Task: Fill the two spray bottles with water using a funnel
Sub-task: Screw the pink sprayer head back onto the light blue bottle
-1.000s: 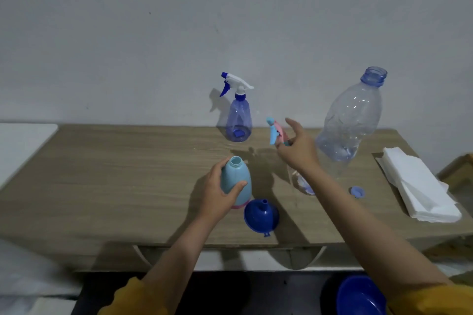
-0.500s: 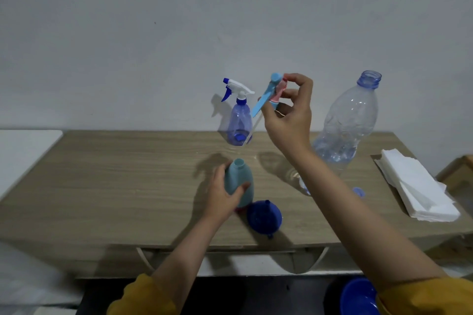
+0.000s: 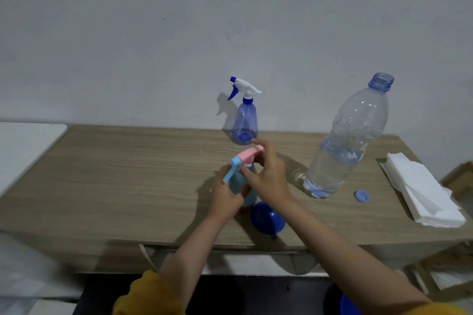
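On the wooden table (image 3: 107, 176), the big water bottle (image 3: 350, 140) stands uncapped at right, partly full, the purple spray bottle (image 3: 245, 120) far behind and seemingly unfilled. My left hand (image 3: 225, 195) grips the teal spray bottle (image 3: 240, 184) at centre while my right hand (image 3: 268, 178) pinches its pink sprayer head (image 3: 247, 157) onto the neck. The blue funnel (image 3: 267, 217) lies just beside it, near edge.

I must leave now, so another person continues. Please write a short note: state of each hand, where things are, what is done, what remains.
Left hand grips the teal spray bottle on the table.
Right hand holds the pink spray head on its neck.
Blue funnel lies beside it.
Blue spray bottle stands at the back, capped.
Water bottle is open, its cap alongside.
Left: tighten the head; the blue bottle looks unfilled.
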The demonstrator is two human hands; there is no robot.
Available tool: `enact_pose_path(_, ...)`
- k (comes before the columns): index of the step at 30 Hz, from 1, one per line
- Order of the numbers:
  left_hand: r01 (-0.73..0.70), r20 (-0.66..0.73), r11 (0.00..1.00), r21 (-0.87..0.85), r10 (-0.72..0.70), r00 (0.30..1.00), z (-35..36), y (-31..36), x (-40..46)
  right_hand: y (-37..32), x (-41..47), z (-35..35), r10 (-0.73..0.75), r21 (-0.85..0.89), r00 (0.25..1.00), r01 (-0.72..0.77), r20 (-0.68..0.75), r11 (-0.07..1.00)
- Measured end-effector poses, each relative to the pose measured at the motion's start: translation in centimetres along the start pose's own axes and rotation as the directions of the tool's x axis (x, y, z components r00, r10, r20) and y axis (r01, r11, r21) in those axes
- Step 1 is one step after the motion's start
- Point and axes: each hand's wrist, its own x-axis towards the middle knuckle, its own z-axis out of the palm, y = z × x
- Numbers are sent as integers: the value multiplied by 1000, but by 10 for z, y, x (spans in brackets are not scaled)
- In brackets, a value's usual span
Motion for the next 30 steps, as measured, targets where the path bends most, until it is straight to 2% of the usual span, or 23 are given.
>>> enact_pose_path(5, -42, 27, 999, -21, 42, 999, -2, -2, 1, 0, 0, 0, 68, 127, 998, -69, 12, 989)
enact_pose_path(10, 27, 18, 981, -191, -24, 1000, 4, -1, 0, -3, 12, 6, 126, 63, 992, -125, -20, 990)
enact_pose_path(13, 35, 41, 984, -173, -28, 999, 7, -4, 2, -4, 17, 6, 145, -3, 989, -145, -34, 989)
enact_pose_path(18, -9, 3, 994, -110, 9, 1000, 10, -13, 4, -6, 17, 1, 176, -36, 984, -176, 10, 984)
enact_pose_path(20, -20, 2, 996, -90, 20, 1000, 10, -13, 4, -7, 14, -1, 181, -1, 982, -181, 46, 983)
enact_pose_path(23, -38, -11, 996, -79, 37, 999, 9, -9, 3, -4, 8, -6, 196, 148, 976, -209, 96, 967)
enact_pose_path(25, -32, -23, 996, -80, 30, 999, 8, -8, 3, -3, 7, -9, 228, 200, 970, -242, 88, 949)
enact_pose_path(30, -67, -10, 996, -55, 66, 998, 7, -9, 3, -2, 7, -2, 253, 228, 965, -263, 74, 937)
